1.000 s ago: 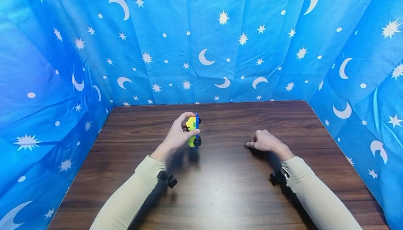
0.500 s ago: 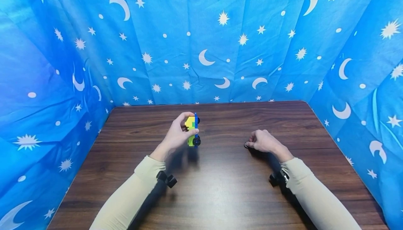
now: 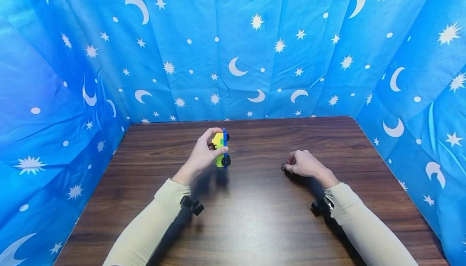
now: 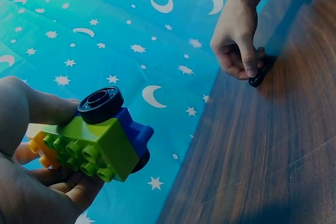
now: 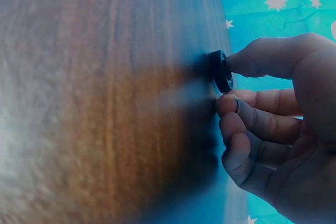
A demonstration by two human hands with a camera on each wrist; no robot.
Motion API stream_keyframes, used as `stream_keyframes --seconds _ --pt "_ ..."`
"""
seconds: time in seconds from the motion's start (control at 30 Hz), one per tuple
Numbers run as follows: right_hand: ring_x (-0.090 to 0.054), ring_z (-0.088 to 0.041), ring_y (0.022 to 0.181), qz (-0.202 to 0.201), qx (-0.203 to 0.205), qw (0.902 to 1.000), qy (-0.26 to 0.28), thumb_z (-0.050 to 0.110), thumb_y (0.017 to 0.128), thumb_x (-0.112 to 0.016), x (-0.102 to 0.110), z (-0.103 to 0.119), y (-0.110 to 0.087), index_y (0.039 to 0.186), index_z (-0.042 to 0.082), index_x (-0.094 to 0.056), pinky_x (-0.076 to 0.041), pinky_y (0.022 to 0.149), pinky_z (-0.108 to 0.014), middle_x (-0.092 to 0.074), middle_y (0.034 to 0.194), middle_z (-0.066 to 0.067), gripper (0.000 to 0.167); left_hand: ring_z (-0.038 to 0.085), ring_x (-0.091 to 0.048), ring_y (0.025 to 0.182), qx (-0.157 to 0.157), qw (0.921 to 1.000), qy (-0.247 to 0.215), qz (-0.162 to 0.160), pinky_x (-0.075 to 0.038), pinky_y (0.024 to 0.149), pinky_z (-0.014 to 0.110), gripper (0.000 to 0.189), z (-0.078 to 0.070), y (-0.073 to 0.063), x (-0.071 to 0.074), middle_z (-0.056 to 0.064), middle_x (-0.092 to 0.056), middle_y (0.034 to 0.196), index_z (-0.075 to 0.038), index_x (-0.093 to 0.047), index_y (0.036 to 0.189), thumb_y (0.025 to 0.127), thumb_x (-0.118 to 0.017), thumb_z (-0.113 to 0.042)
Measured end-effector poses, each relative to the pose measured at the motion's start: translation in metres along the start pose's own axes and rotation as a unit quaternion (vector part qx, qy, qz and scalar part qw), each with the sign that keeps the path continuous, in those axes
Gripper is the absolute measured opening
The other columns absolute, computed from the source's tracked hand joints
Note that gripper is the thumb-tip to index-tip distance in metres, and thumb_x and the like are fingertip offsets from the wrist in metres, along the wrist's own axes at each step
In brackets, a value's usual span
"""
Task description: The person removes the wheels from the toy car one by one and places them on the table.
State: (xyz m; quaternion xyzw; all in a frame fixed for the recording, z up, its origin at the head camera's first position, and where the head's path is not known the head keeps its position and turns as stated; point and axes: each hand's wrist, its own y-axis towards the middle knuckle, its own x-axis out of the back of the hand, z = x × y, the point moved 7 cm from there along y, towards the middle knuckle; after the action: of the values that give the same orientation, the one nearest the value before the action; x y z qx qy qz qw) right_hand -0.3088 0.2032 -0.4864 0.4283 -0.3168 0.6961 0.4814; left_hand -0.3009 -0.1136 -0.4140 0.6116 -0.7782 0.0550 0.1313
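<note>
My left hand [image 3: 202,152] holds a toy car [image 3: 220,156] of building blocks a little above the table, thumb on one side and fingers on the other. The car has a lime-green block with studs [image 4: 89,145], a yellow-orange part [image 4: 44,150], a blue base [image 4: 135,132] and black wheels [image 4: 100,105]. To the right, my right hand [image 3: 303,163] is low at the tabletop and pinches a small black wheel [image 5: 220,71] between thumb and forefinger. This wheel stands tilted on its edge, close to the wood. The other right fingers are curled.
The dark wood table [image 3: 255,201] spreads under both hands. A blue curtain [image 3: 204,47] with white moons and stars hangs behind and at both sides. Black wrist cameras [image 3: 192,205] sit on both forearms.
The small wheel, flatter on the table before, is now tipped up in my right fingers. My left hand and the car have shifted slightly up and left.
</note>
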Motion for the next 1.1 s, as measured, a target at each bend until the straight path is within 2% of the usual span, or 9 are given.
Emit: stream_keyframes --seconds 0.2,0.43,0.67,0.9,1.1 --pt "-0.055 -0.008 0.057 -0.013 0.016 0.9996 0.018 0.021 0.086 -0.07 0.005 0.003 0.002 0.081 0.012 -0.065 -0.045 0.056 -0.027 -0.064 0.064 0.008 0.012 0.026 -0.062 0.095 -0.003 1.0 0.004 -0.002 -0.057 0.078 0.037 0.053 -0.003 -0.001 0.004 0.017 -0.057 0.113 -0.019 -0.048 0.131 0.086 -0.072 -0.005" --pt "-0.058 -0.006 0.064 -0.067 0.065 0.9955 0.015 0.02 0.084 -0.073 0.014 0.014 0.001 0.089 0.011 -0.066 -0.049 0.062 -0.029 -0.066 0.072 0.006 0.012 0.026 -0.062 0.096 0.007 0.9999 0.011 0.005 -0.057 0.08 0.037 0.054 -0.006 -0.001 0.002 0.018 -0.057 0.114 -0.013 -0.046 0.135 0.087 -0.07 -0.003" --pt "-0.058 -0.006 0.065 -0.107 0.096 0.9888 0.041 0.02 0.083 -0.074 0.022 0.034 -0.001 0.09 0.01 -0.066 -0.049 0.061 -0.028 -0.066 0.073 0.007 0.016 0.027 -0.061 0.098 0.001 0.9998 0.016 0.007 -0.056 0.083 0.037 0.052 -0.03 -0.014 0.001 0.018 -0.056 0.115 -0.01 -0.046 0.134 0.088 -0.069 -0.003" --pt "-0.062 -0.011 0.068 -0.14 0.126 0.9807 0.053 0.019 0.083 -0.075 0.029 0.055 -0.003 0.095 0.008 -0.066 -0.049 0.062 -0.028 -0.067 0.078 0.005 0.018 0.028 -0.061 0.1 -0.002 0.9998 0.018 0.008 -0.056 0.084 0.039 0.052 -0.034 -0.014 0.001 0.018 -0.055 0.117 -0.011 -0.046 0.134 0.088 -0.069 -0.003" --pt "-0.058 -0.006 0.065 -0.151 0.145 0.9755 0.07 0.021 0.084 -0.075 0.034 0.071 -0.004 0.097 0.01 -0.066 -0.049 0.06 -0.025 -0.066 0.079 0.005 0.02 0.027 -0.06 0.099 -0.006 0.9998 0.016 0.008 -0.055 0.083 0.037 0.052 -0.035 -0.014 0.001 0.018 -0.056 0.116 -0.01 -0.046 0.134 0.088 -0.069 -0.002"
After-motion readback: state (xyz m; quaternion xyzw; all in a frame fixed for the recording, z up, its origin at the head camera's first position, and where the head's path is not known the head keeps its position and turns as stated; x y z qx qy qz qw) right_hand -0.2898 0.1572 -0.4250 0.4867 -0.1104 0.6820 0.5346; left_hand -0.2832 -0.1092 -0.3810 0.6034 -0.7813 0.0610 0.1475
